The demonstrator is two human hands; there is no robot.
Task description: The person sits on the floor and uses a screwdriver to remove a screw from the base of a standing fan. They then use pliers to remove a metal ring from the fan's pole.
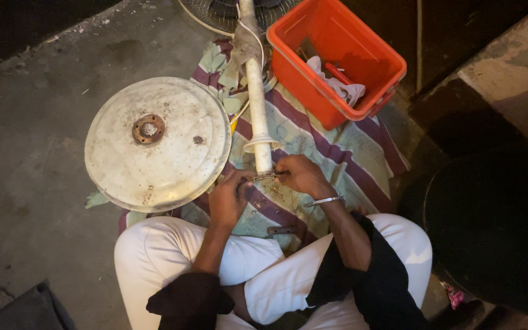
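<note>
Under both grips lies a cloth (337, 143) striped in purple, pale green and cream. The pole (255, 91) rising from between the grips is off-white, grimy at its top. Just left of the left grip, the round base (157, 143) is dirty cream with a rust-brown hub. Up and right of the right grip stands an orange-red bin (362, 58) holding a white rag (337, 82). The floor (25, 153) is dull grey.

no packages, labels, signs or screens in view, nothing printed on any surface
</note>
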